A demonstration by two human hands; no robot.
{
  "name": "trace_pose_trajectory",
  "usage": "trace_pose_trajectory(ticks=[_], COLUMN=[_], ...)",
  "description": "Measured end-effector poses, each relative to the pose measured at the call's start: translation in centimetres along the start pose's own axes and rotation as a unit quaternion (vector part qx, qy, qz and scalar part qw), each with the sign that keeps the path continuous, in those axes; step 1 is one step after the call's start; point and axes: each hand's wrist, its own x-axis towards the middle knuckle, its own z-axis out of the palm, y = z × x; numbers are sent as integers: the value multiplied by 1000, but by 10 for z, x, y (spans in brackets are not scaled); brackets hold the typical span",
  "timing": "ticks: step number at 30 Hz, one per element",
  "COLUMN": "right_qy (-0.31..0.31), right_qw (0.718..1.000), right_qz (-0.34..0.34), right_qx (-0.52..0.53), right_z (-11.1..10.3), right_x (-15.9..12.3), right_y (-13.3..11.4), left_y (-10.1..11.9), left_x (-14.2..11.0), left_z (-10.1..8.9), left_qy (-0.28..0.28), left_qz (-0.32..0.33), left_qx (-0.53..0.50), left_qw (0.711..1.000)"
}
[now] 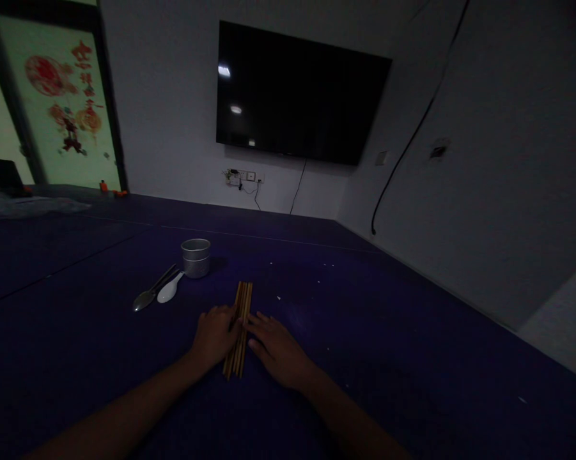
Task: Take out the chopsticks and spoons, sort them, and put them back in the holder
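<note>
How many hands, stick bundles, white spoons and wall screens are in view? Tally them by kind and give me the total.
Hands: 2, the left hand and the right hand
Stick bundle: 1
White spoon: 1
Wall screen: 1
Total: 5

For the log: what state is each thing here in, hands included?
Wooden sticks: gathered side by side, ends uneven
Left hand: against the sticks' left side; grip unclear
Right hand: fingers extended, fingertips at the sticks' right side
Metal cup: upright, uncovered; contents not visible
White spoon: lying down beside the cup
Metal spoon: lying left of the white spoon
Television: wall-mounted, screen dark with reflections
</note>
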Motion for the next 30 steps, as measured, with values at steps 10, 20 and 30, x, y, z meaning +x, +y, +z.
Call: trace_pose_trajectory(ticks=[10, 20, 30], right_qy=[9, 23, 28], right_qw=[1000, 1000, 1000], right_qz=[-8, -4, -8], right_qx=[-6, -2, -8], right_z=[1, 3, 5], right_x=[0, 0, 1], right_y=[1, 1, 4], left_y=[1, 3, -1], left_x=[1, 1, 3], left_z=[0, -5, -2], left_qy=[0, 8, 13], left_qz=[-9, -17, 1], left_qx=[0, 12, -1], left_qw=[1000, 1000, 1000])
